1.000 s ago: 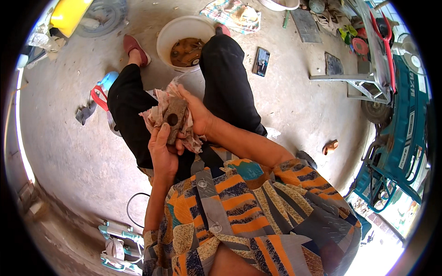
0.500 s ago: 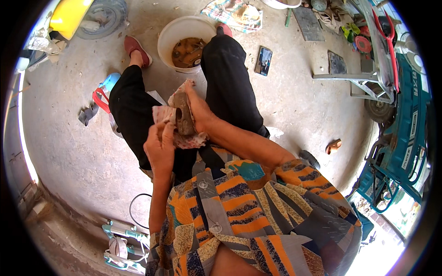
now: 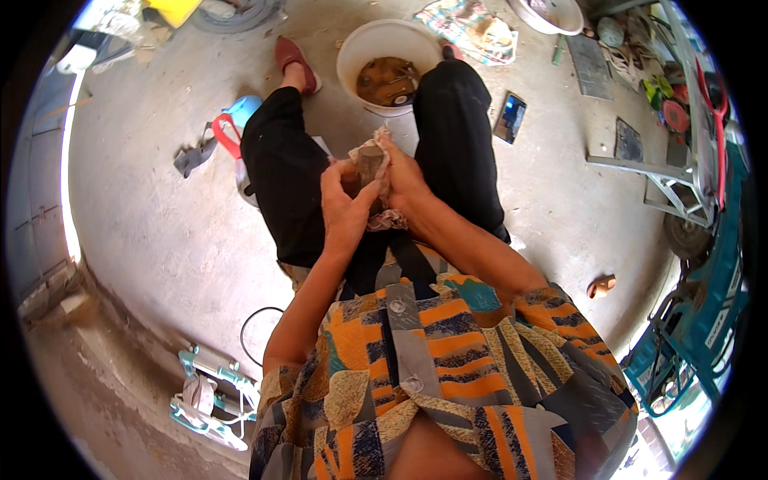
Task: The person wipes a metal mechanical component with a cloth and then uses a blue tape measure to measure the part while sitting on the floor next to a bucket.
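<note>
Between my knees I hold a thick, brown-grey, rusty-looking block, shaped much like a hammer head, with a pale, reddish-patterned cloth around it. My left hand is closed on the block's left side, thumb pressed across its front. On the other side my right hand grips the block through the cloth, its fingers partly hidden. Just beyond the hands stands a white bucket holding murky brown water and several metal pieces, one of them wrench-like.
A phone lies on the floor right of my knee. Patterned fabric and a white basin are farther off. At left are a red-handled item and a blue one. A metal frame stands at right.
My left hand has moved from the cloth's edge onto the block, which is now more covered and shows a blunt end. The whole view has shifted, so the scene sits farther right.
</note>
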{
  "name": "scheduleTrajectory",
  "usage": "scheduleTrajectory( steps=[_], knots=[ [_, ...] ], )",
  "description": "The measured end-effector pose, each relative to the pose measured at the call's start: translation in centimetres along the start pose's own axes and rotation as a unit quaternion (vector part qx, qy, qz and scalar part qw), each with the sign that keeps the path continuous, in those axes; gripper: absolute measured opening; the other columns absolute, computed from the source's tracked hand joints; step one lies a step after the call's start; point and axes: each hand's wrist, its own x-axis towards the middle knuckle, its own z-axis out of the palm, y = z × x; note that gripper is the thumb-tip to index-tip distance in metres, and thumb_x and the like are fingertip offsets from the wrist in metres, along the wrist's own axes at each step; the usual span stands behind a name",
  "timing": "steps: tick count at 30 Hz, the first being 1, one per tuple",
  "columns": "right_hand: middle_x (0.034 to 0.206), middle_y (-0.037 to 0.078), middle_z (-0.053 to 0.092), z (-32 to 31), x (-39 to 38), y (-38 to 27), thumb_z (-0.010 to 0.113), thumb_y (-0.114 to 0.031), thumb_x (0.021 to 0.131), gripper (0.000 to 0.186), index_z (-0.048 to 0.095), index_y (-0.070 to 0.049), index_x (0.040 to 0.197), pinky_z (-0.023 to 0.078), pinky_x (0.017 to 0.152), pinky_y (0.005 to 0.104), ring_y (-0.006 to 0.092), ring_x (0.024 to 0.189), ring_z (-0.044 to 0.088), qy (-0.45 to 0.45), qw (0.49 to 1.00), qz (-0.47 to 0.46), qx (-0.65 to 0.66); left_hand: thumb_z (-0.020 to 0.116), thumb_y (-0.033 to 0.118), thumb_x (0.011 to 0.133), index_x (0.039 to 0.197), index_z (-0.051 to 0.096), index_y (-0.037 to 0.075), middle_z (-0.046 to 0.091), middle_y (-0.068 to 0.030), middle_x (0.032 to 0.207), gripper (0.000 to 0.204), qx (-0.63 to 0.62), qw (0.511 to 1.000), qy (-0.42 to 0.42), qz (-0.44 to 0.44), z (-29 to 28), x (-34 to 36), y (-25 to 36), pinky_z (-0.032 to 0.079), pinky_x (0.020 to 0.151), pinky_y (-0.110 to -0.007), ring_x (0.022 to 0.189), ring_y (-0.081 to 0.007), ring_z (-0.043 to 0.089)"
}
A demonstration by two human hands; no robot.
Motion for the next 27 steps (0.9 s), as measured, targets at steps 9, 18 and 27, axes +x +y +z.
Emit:
scheduleTrajectory(
  steps=[9,18,27],
  knots=[
    [0.087,0.005,0.067,0.7,-0.5,-0.3,0.055,-0.038,0.096,0.03,0.063,-0.009,0.099,0.052,0.06,0.028,0.0139,0.071,0.063,0.016,0.997,0.06,0.036,0.059,0.033,0.094,0.104,0.056,0.002,0.057,-0.0028,0.094,0.033,-0.203,0.967,-0.037,-0.149,-1.1,0.7,1.8,0.045,0.078,-0.024,0.086,-0.0084,0.053],
    [0.107,0.011,0.066,1.7,-1.7,-1.0,0.054,-0.037,0.096,0.038,0.062,-0.003,0.109,0.051,0.088,0.0359,0.0211,0.096,0.064,-0.092,0.989,0.108,0.047,0.05,0.043,0.097,0.12,0.054,0.001,0.062,-0.0092,0.115,0.047,-0.415,0.88,-0.057,-0.225,-2.0,1.5,-0.4,0.046,0.094,-0.034,0.105,-0.02,0.06],
    [0.111,0.012,0.065,2.2,-1.6,-0.9,0.052,-0.041,0.097,0.042,0.06,-0.003,0.113,0.051,0.09,0.0368,0.023,0.1,0.064,-0.096,0.991,0.097,0.016,0.06,0.033,0.094,0.115,0.059,0.003,0.061,-0.012,0.118,0.037,-0.544,0.79,0.022,-0.284,-2.7,2.3,-3.1,0.043,0.1,-0.043,0.11,-0.0262,0.057]
  ],
)
